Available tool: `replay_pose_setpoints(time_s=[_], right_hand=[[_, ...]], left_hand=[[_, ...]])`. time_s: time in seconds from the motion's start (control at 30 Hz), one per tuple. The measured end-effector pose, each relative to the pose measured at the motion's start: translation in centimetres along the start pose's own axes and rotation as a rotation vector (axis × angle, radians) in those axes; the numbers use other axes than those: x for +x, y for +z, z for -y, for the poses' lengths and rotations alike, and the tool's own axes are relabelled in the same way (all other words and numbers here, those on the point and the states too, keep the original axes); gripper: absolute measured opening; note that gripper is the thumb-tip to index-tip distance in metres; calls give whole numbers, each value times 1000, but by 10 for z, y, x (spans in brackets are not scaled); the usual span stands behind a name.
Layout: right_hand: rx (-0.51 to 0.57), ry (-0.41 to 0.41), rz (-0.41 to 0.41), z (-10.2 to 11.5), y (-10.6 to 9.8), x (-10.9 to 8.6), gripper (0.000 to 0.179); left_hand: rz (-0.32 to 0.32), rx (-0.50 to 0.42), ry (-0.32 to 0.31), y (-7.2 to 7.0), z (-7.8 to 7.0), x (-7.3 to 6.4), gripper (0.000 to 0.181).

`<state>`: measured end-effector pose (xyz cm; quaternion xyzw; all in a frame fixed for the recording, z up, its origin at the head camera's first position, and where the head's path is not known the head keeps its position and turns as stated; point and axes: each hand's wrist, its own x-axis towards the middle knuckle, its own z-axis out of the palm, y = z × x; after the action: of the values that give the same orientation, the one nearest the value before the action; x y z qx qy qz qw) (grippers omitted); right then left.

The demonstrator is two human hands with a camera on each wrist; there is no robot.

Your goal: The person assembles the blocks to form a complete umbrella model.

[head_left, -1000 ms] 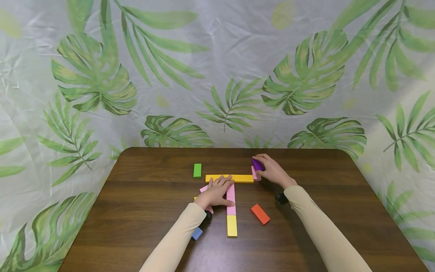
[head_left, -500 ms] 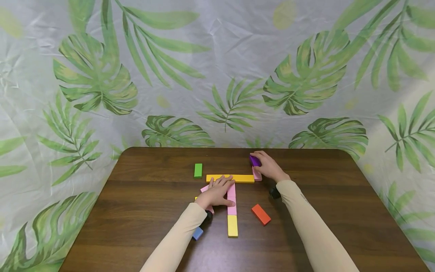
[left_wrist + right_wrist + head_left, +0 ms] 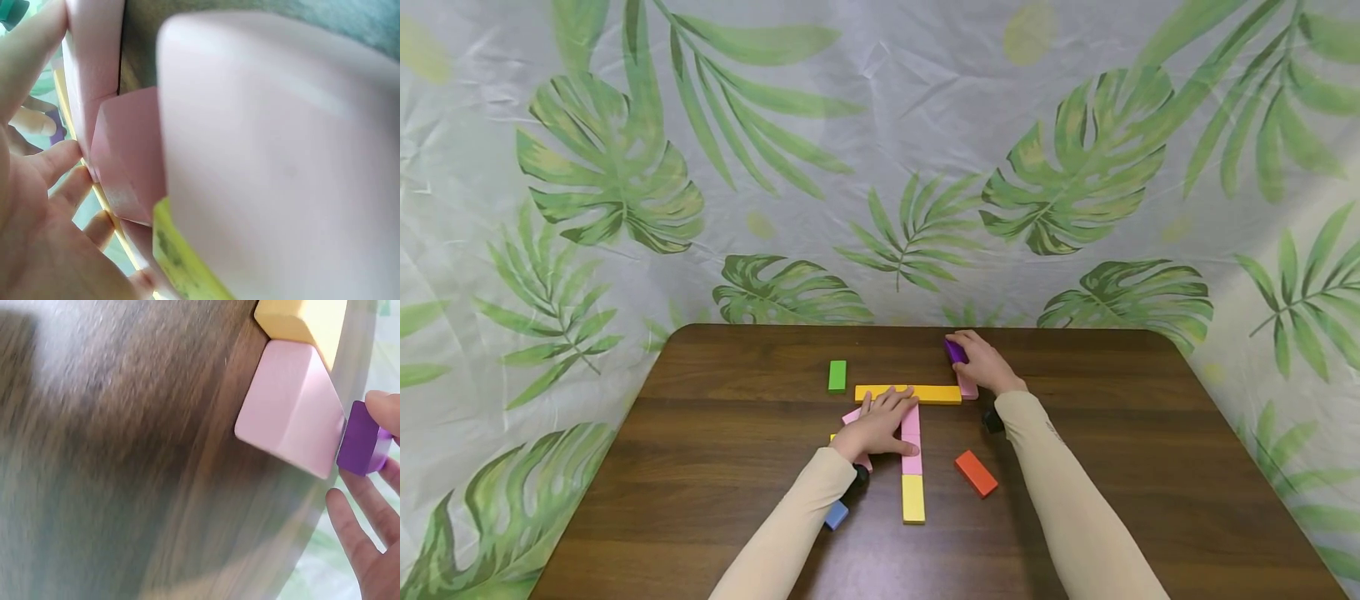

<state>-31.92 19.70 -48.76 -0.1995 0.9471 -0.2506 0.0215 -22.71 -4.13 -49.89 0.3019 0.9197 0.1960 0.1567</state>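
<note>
My right hand (image 3: 987,364) pinches a purple block (image 3: 956,352) between thumb and fingers, at the far end of a pink block (image 3: 968,386). In the right wrist view the purple block (image 3: 358,439) stands close beyond the pink block (image 3: 287,406). My left hand (image 3: 880,427) lies with fingers spread, fingertips on the row of orange-yellow blocks (image 3: 936,394) and thumb on a column of pink blocks (image 3: 911,461). A yellow block (image 3: 913,500) ends that column. In the left wrist view several pink blocks (image 3: 281,156) lie beside the hand's outstretched fingers.
On the brown table (image 3: 1097,467), a green block (image 3: 837,377) lies left of the row and a red-orange block (image 3: 976,474) right of the column. A blue block (image 3: 837,515) shows beside the left forearm. A leaf-print cloth (image 3: 925,125) hangs behind the table.
My right hand has moved left and slightly away with the purple block, which has swung to the pink block's upper left. My left hand has stayed in place.
</note>
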Motion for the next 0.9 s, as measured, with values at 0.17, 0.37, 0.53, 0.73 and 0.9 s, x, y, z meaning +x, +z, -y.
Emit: replay_pose_setpoints(time_s=[0.17, 0.37, 0.53, 0.73, 0.9], right_hand=[[5, 12, 5, 4, 3, 2, 53], [36, 17, -27, 2, 9, 5, 53], [36, 19, -30, 1, 12, 7, 53], [8, 32, 6, 3, 13, 9, 51], [-44, 15, 36, 4, 15, 8, 46]], left_hand=[[0, 4, -3, 1, 0, 0, 81], [-2, -7, 1, 1, 1, 0, 81], [1, 0, -1, 1, 1, 0, 81], [-7, -1, 4, 1, 1, 1, 81], [-11, -1, 5, 1, 1, 0, 81]])
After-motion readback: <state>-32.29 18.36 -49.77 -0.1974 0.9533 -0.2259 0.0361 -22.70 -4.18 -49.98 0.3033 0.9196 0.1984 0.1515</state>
